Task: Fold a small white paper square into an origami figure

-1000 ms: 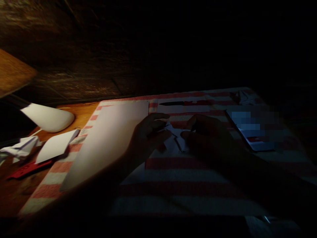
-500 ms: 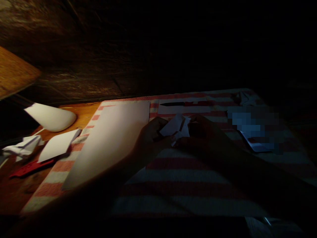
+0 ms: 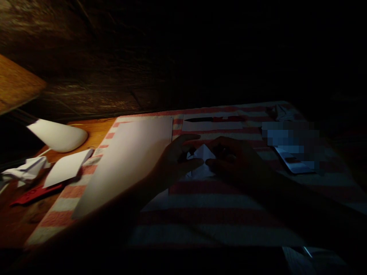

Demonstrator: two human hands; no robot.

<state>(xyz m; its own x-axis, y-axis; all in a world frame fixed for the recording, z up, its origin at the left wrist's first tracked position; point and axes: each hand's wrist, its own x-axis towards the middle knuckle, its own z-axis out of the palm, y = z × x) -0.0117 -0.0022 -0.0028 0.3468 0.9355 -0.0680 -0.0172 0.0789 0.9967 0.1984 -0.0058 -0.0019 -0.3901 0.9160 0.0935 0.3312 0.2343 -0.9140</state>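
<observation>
Between my hands is a small piece of folded white paper (image 3: 202, 153), its top coming to a point and a crease running down its middle. My left hand (image 3: 179, 154) grips it from the left, thumb lying across its front. From the right, my right hand (image 3: 233, 156) pinches it, and the two thumb tips nearly meet at the centre. Deep shadow hides part of the right fingers. A large white sheet (image 3: 129, 152) lies left of my hands on the red-and-white striped cloth (image 3: 218, 219).
Beyond my hands, a knife (image 3: 212, 119) with a red handle rests on a strip of paper. A phone-like device (image 3: 295, 162) lies at right. At left are a lamp base (image 3: 59, 134), folded white paper (image 3: 27, 168), a white sheet (image 3: 67, 168) and a red object (image 3: 36, 194).
The folded paper has turned and now shows a pointed, creased face instead of loose open flaps. Both thumbs have come together at its centre.
</observation>
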